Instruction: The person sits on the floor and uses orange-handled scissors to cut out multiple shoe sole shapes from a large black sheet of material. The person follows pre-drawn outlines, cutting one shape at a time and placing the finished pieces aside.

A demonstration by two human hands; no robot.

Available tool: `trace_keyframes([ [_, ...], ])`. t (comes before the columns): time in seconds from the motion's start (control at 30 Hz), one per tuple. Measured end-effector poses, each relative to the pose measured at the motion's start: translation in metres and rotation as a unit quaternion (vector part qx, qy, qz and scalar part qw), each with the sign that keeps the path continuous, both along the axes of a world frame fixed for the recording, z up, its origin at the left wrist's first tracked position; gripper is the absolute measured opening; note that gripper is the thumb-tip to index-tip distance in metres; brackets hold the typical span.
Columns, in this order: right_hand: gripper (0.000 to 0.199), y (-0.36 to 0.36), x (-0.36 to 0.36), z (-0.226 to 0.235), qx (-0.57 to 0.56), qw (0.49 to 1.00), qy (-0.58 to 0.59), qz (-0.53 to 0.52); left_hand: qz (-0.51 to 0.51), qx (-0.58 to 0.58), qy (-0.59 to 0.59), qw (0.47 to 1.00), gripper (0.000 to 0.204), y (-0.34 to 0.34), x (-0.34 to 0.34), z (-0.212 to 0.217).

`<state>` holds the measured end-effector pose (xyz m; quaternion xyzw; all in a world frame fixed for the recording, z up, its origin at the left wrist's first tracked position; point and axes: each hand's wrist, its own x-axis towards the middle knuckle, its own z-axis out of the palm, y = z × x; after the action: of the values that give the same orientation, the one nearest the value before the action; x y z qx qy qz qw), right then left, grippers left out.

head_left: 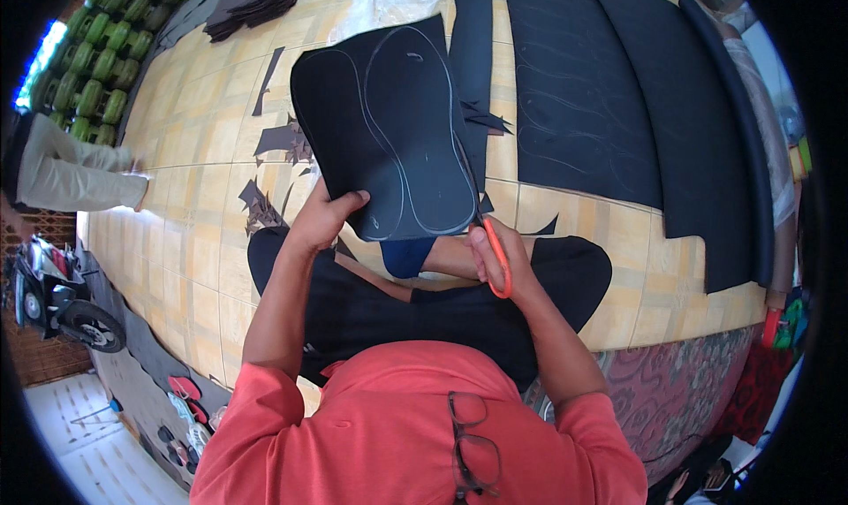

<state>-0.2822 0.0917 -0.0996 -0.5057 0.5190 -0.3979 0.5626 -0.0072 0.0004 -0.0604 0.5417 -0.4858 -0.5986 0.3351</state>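
Observation:
My left hand [329,215] grips the lower left edge of a black sheet [353,98], thumb on top and fingers underneath. Pale curved lines on the sheet trace sole-like outlines, one of them whole. In my right hand [505,250] is a pair of scissors [499,266] with orange handles, fingers closed round them. The dark blades lie against the sheet's lower right edge, and how far apart they are cannot be made out. The sheet is held up above my crossed legs.
Dark offcuts [263,209] lie on the tiled floor [190,266] beyond my left knee. Long black sheets [583,107] with drawn outlines spread at the right. A stack of dark pieces [252,6] sits at the far left. A person [71,165] stands at the left, near a motorbike [62,306].

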Motion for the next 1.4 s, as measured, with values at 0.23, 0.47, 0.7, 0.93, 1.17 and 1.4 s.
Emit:
trace_keyframes([
  [0.23, 0.029, 0.000, 0.003, -0.009, -0.055, 0.998, -0.021, -0.032, -0.020, 0.020, -0.024, 0.999, 0.043, 0.014, -0.014, 0.003],
  [0.47, 0.022, -0.015, 0.020, -0.016, -0.234, 0.963, 0.034, -0.130, -0.037, 0.055, 0.020, 0.998, 0.045, 0.030, -0.025, -0.008],
  [0.7, 0.020, -0.008, 0.020, -0.017, -0.125, 0.987, 0.039, -0.093, 0.009, 0.106, 0.104, 0.989, 0.047, 0.039, -0.024, -0.021],
  [0.93, 0.054, -0.016, 0.026, -0.024, -0.079, 0.983, -0.086, -0.141, -0.009, 0.097, 0.094, 0.991, 0.049, 0.050, -0.029, -0.017],
  [1.17, 0.052, -0.010, 0.017, -0.017, -0.079, 0.992, 0.030, -0.094, -0.004, 0.140, 0.127, 0.982, 0.052, 0.045, -0.015, -0.030],
  [1.4, 0.044, -0.019, 0.007, -0.015, -0.077, 0.992, 0.035, -0.090, -0.024, 0.138, 0.016, 0.990, 0.050, 0.043, -0.004, -0.026],
])
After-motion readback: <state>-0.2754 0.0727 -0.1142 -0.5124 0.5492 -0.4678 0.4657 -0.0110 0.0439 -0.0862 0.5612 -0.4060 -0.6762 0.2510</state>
